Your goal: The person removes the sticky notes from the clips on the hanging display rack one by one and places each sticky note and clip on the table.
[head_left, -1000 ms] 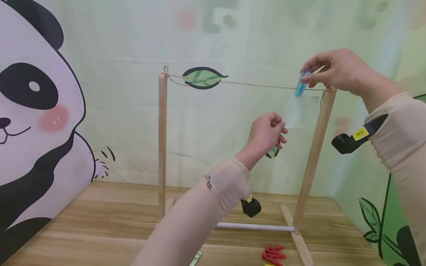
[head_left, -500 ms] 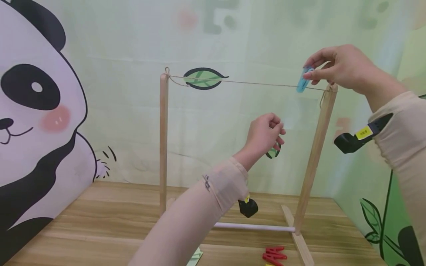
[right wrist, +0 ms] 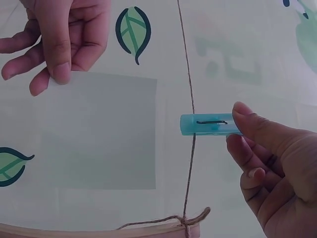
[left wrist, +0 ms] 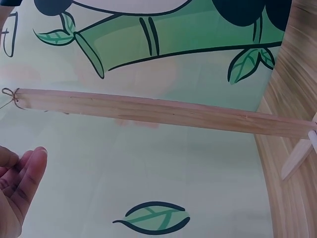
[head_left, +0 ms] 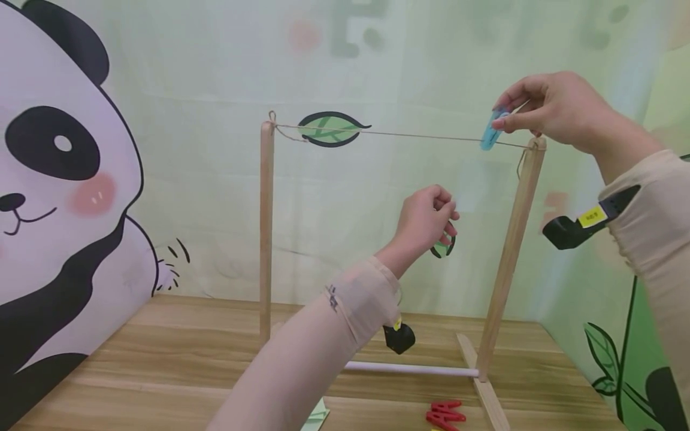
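My right hand (head_left: 566, 114) pinches a light blue clothespin (head_left: 492, 131) between thumb and fingers. The clothespin's tip is at the twine (right wrist: 187, 74) near the right post; whether it bites the twine I cannot tell. Lower, between the posts, my left hand (head_left: 428, 212) pinches the corner of a thin, pale square sheet (right wrist: 106, 134) between thumb and index finger, its other fingers spread. The right wrist view shows the sheet beside the twine, apart from the clothespin. Against the pale backdrop the sheet is barely visible in the head view.
The twine runs between a left wooden post (head_left: 266, 227) and a right wooden post (head_left: 512, 263). A white bar (head_left: 412, 368) joins them low down. Red clothespins (head_left: 445, 414) and pale green paper (head_left: 317, 416) lie on the table (head_left: 162, 359). A printed backdrop (head_left: 215, 179) stands behind.
My right hand, still pinching the clothespin, has risen slightly and shifted right along the twine. My left hand has drifted slightly left and down.
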A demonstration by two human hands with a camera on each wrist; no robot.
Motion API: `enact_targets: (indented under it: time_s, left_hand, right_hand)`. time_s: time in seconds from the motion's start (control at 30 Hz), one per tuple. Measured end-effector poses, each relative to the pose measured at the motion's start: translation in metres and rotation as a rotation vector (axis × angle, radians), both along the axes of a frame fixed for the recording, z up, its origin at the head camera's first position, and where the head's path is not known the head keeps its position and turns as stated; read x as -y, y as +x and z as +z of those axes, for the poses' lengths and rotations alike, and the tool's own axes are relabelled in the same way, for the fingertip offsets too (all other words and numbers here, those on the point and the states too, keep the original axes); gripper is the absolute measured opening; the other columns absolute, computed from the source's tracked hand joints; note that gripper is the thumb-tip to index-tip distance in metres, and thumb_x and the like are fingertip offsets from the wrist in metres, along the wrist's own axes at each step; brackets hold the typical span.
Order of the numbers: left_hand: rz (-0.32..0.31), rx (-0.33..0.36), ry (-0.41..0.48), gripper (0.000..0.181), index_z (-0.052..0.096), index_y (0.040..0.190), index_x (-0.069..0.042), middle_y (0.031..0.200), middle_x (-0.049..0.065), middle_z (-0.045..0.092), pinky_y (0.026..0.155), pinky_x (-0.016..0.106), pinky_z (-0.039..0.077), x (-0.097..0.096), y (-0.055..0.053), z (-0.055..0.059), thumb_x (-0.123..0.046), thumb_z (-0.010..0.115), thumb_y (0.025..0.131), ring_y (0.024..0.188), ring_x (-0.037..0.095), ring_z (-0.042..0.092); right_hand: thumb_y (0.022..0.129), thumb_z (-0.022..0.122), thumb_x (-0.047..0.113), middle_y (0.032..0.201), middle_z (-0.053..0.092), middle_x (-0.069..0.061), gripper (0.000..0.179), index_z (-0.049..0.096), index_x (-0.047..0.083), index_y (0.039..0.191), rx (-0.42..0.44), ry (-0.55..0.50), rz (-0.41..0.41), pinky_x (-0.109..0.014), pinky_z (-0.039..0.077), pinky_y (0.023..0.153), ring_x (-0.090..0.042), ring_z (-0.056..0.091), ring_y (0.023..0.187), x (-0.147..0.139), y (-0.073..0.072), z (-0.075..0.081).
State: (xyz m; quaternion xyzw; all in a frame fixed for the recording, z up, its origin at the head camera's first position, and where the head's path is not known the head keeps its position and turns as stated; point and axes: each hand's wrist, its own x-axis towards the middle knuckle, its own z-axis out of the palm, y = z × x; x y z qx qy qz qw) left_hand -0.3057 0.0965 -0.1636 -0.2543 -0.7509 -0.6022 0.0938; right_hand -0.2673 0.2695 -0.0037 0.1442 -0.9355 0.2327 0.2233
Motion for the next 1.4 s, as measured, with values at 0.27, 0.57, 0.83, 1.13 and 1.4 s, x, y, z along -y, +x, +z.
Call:
enact_targets:
  time_s: [0.27,0.57,0.83,1.13,1.4]
  left_hand:
    - [-0.003,0.002,0.004,0.007,0.058,0.099,-0.004,0.078,0.005,0.065,0.050,0.027,0.058,0.001,-0.002,-0.002,-0.010,0.056,0.097,0.056,0.020,0.066]
    - [-0.007,-0.022,0.009,0.010,0.059,0.101,-0.001,0.081,0.009,0.067,0.048,0.025,0.057,0.012,-0.008,-0.005,-0.009,0.057,0.096,0.060,0.024,0.068]
    - [0.005,-0.055,0.004,0.010,0.059,0.100,0.001,0.084,0.012,0.068,0.050,0.028,0.059,0.027,-0.012,-0.008,-0.008,0.057,0.096,0.061,0.023,0.068]
    - [0.024,-0.076,0.000,0.008,0.059,0.095,-0.002,0.090,0.016,0.069,0.051,0.029,0.059,0.046,-0.014,-0.016,-0.009,0.057,0.096,0.061,0.021,0.068]
    - [0.016,-0.077,-0.007,0.009,0.059,0.098,-0.001,0.093,0.018,0.069,0.051,0.028,0.059,0.062,-0.015,-0.021,-0.009,0.057,0.096,0.059,0.017,0.067]
  right_hand:
    - [0.085,0.074,0.025,0.073,0.064,0.023,0.017,0.062,0.021,0.096,-0.038,-0.057,0.043,-0.016,0.042,0.055,-0.002,0.055,0.068,0.000,0.000,0.000]
    - [0.085,0.074,0.026,0.072,0.064,0.023,0.018,0.061,0.021,0.096,-0.049,-0.060,0.041,-0.016,0.043,0.055,0.001,0.057,0.068,0.001,0.001,0.000]
    - [0.085,0.074,0.026,0.074,0.065,0.021,0.019,0.061,0.021,0.098,-0.040,-0.066,0.059,-0.016,0.044,0.054,0.000,0.057,0.069,0.001,0.003,-0.001]
    - [0.085,0.074,0.023,0.076,0.066,0.019,0.020,0.061,0.022,0.100,-0.040,-0.116,0.107,-0.019,0.043,0.049,-0.003,0.057,0.067,0.001,0.007,-0.010]
    - [0.085,0.074,0.022,0.082,0.066,0.022,0.020,0.063,0.024,0.101,-0.044,-0.173,0.129,-0.020,0.043,0.048,-0.003,0.058,0.065,0.002,0.012,-0.017]
